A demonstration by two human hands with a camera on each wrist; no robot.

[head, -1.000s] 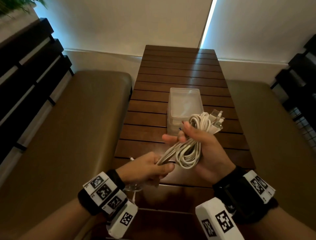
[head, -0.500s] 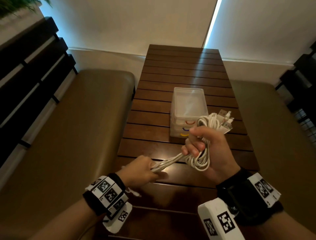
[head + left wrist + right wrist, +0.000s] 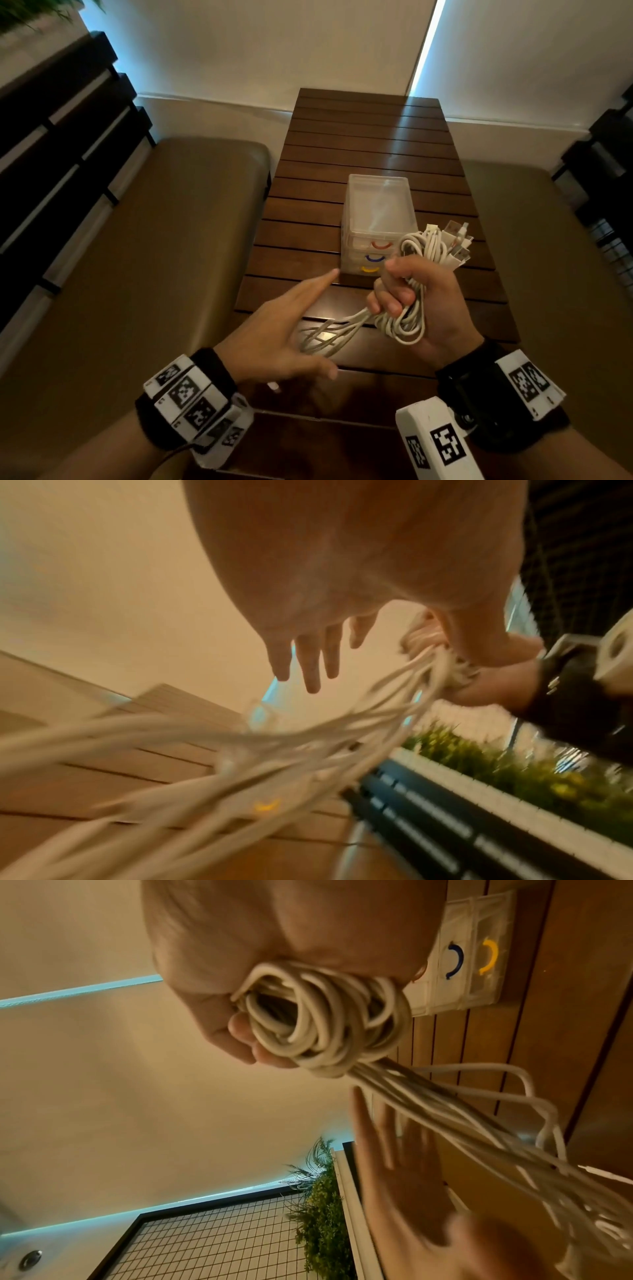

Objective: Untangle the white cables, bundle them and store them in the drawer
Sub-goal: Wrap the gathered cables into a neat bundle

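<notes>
Right hand [image 3: 431, 301] fist clamped round coiled white cables [image 3: 407, 325], left hand [image 3: 274, 339] fingers spread, empty, at eight o'clock of clear drawer unit [image 3: 376, 219]

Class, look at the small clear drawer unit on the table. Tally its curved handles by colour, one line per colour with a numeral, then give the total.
Red handle: 1
Blue handle: 1
Yellow handle: 1
Total on the drawer unit: 3
</notes>
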